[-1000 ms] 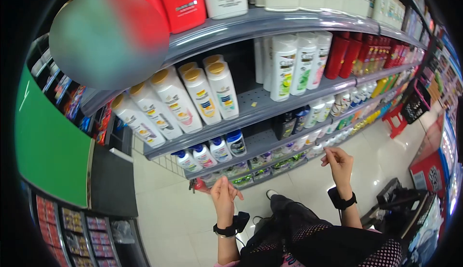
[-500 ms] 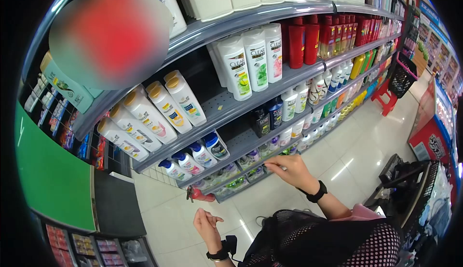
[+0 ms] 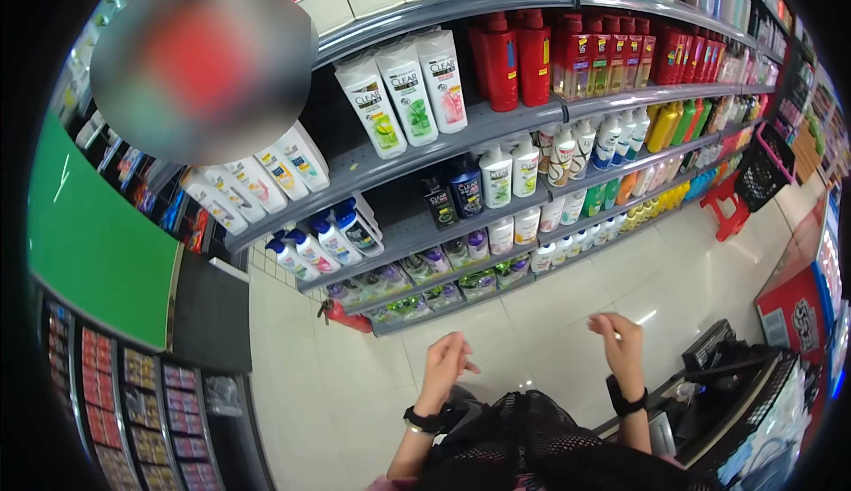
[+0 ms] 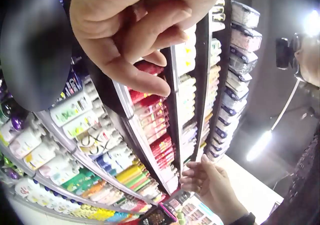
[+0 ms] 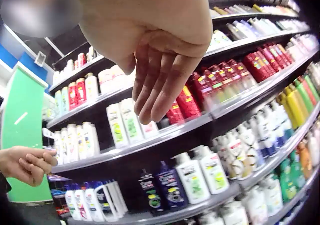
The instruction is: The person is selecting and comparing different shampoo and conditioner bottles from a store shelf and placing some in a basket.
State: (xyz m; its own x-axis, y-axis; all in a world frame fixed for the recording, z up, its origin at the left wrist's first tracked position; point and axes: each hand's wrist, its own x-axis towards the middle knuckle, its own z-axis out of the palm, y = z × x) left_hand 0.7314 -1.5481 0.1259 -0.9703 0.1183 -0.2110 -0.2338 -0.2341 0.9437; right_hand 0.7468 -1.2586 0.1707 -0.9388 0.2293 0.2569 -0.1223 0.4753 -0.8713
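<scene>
My left hand (image 3: 446,369) hovers over the floor in front of the shelves, fingers loosely bent and nothing in them. To its right my right hand (image 3: 622,342) is raised at a similar height, also with nothing held. The left wrist view shows the left hand's relaxed fingers (image 4: 145,80) overlapping the shelf rows. In the right wrist view, the right hand's fingers (image 5: 157,85) hang down in front of the bottles. Ahead stand white Clear shampoo bottles (image 3: 409,92), red pump bottles (image 3: 501,64) and dark bottles (image 3: 464,188) on the lower shelf.
White bottles with gold caps (image 3: 253,185) and blue-capped bottles (image 3: 335,241) fill the left shelf end. A fire extinguisher (image 3: 347,316) stands below them. At right are a black basket (image 3: 764,172), a red stool (image 3: 725,212) and a counter with dark equipment (image 3: 709,354).
The head view has swung, so the shelves sit further left. My right hand reached inward half a second ago and is now back out to the right; my left hand sits further right in view.
</scene>
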